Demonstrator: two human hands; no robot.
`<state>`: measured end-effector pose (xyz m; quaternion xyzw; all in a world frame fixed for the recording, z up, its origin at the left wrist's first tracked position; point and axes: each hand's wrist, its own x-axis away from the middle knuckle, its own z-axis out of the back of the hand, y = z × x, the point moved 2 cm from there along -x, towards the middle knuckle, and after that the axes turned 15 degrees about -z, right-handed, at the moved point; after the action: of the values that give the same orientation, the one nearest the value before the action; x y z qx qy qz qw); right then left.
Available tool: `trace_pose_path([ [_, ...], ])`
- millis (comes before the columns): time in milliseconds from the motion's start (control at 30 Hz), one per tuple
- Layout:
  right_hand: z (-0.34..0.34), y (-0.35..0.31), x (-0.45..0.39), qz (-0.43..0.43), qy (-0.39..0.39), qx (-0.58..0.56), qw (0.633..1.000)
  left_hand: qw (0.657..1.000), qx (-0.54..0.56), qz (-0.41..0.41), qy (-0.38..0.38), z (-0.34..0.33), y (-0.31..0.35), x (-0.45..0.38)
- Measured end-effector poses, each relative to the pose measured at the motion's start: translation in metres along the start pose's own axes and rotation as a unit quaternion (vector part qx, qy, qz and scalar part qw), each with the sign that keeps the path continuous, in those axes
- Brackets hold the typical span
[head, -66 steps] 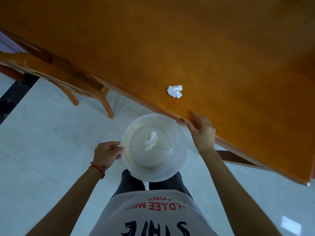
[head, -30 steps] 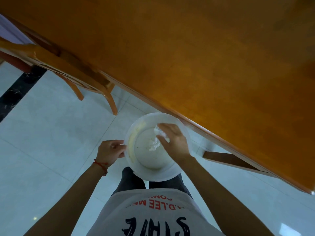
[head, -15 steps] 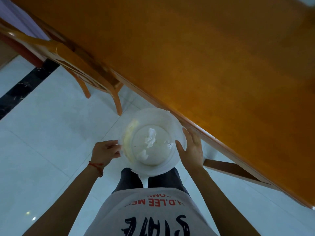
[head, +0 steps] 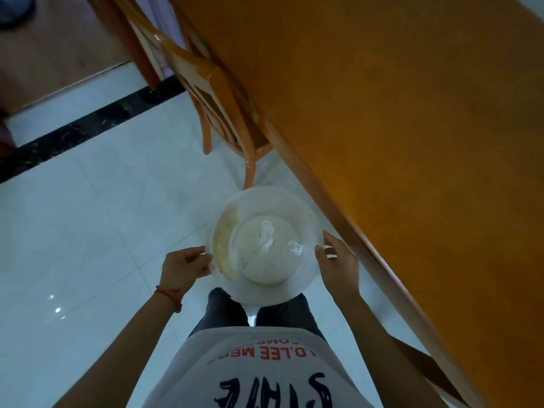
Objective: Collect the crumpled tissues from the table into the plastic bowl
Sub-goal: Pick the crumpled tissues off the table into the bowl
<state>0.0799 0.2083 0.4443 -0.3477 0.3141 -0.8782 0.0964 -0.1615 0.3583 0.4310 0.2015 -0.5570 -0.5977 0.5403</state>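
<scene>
I hold a translucent white plastic bowl (head: 306,213) over my legs, beside the edge of the orange wooden table (head: 412,142). My left hand (head: 184,267) grips the bowl's left rim. My right hand (head: 338,263) grips its right rim. Inside the bowl lie crumpled white tissues (head: 266,238), blurred against the pale bottom. No tissue shows on the visible part of the table.
A wooden chair (head: 217,104) is pushed against the table at the upper left. White floor tiles (head: 88,231) spread to the left, crossed by a black strip (head: 88,128). A second wooden chair piece (head: 426,369) shows at the lower right under the table.
My right hand picked the tissue off the table, dropped it into the bowl, then took hold of the bowl's right rim. My view has swung left, away from the table.
</scene>
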Motion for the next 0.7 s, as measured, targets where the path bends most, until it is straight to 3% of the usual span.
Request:
trace_pose_path([
  [367,-0.067,-0.057,-0.014,0.116,-0.093,0.085,0.985,0.984,0.078,0.058,0.148,0.06,-0.034,0.016],
  [700,-0.16,-0.119,-0.004,0.151,-0.141,0.129,0.97,0.971,0.104,0.087,0.196,0.14,-0.066,-0.012],
])
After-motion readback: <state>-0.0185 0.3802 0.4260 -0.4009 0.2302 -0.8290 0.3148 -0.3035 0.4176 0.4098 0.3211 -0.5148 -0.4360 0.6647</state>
